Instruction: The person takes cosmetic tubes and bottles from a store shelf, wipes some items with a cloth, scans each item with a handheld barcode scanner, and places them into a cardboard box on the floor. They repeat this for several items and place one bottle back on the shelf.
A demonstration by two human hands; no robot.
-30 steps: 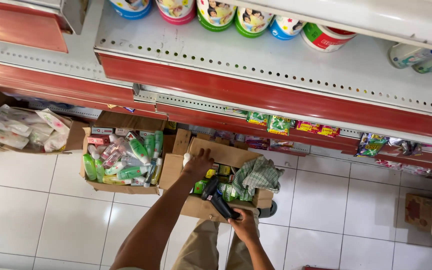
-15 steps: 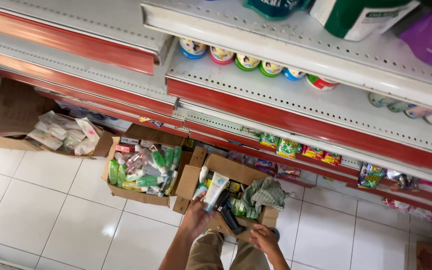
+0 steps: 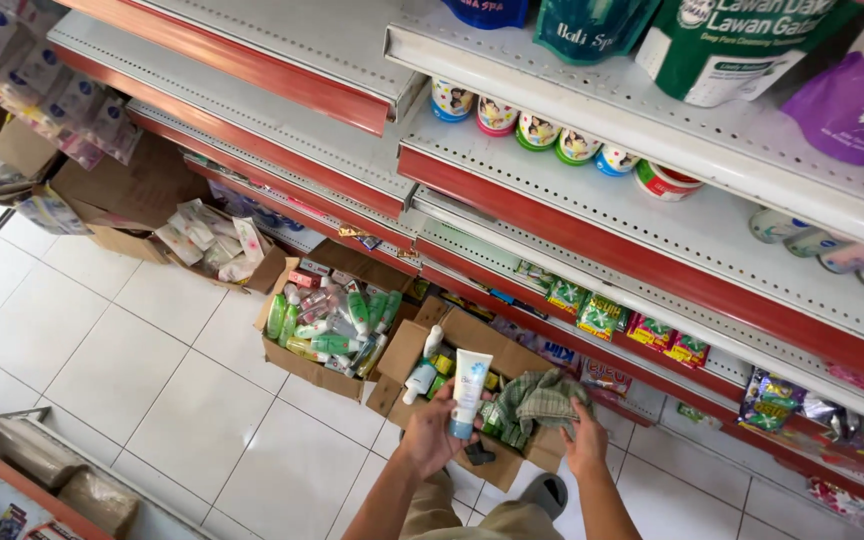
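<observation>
A white tube with a blue cap (image 3: 468,392) is held upright in the left hand (image 3: 434,432), the fingers closed around its lower end, cap down. It is raised above an open cardboard box (image 3: 472,335) that stands on the tiled floor (image 3: 132,390). At about three o'clock from the tube, the right hand (image 3: 586,440) is seen with its fingers loosely spread, touching the edge of a green checked cloth (image 3: 537,400) that lies in the box. At nine o'clock from the tube, a second box (image 3: 297,360) filled with green and white bottles is set against the lowest shelf. At twelve o'clock, small round jars (image 3: 537,130) are lined on a red-edged shelf (image 3: 652,255).
</observation>
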